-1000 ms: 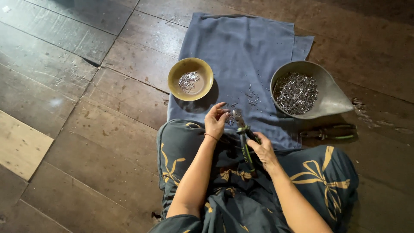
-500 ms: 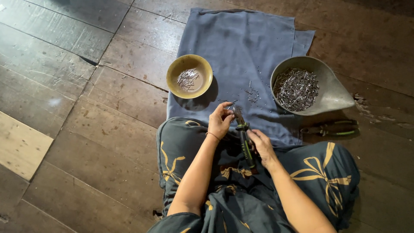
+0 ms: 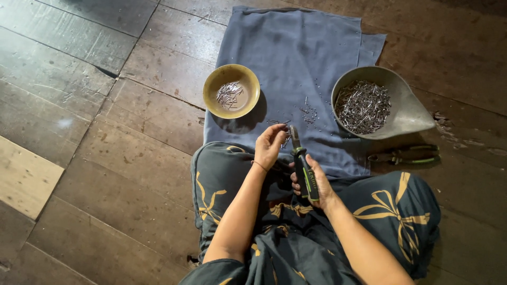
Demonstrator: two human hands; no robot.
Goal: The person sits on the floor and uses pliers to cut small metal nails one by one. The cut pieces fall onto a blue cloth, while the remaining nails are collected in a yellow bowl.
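Observation:
My right hand (image 3: 315, 184) grips the green-and-black handles of a pair of pliers (image 3: 302, 164), jaws pointing away from me over my lap. My left hand (image 3: 270, 144) is pinched at the jaw tips, holding a small thin metal piece (image 3: 285, 138) against them. A yellow bowl (image 3: 232, 91) with a few metal pins stands to the left on the blue cloth (image 3: 309, 58). A grey scoop-shaped pan (image 3: 404, 113) heaped with many metal pins sits at the right.
A second pair of green-handled pliers (image 3: 405, 154) lies on the dark wooden floor (image 3: 105, 132) beside the pan. Several loose pins (image 3: 309, 112) are scattered on the cloth. My crossed legs in dark patterned fabric (image 3: 391, 211) fill the lower frame.
The view has shifted slightly. My left hand stays at the plier jaws, fingers adjusting the small piece; my right hand keeps its grip on the handles.

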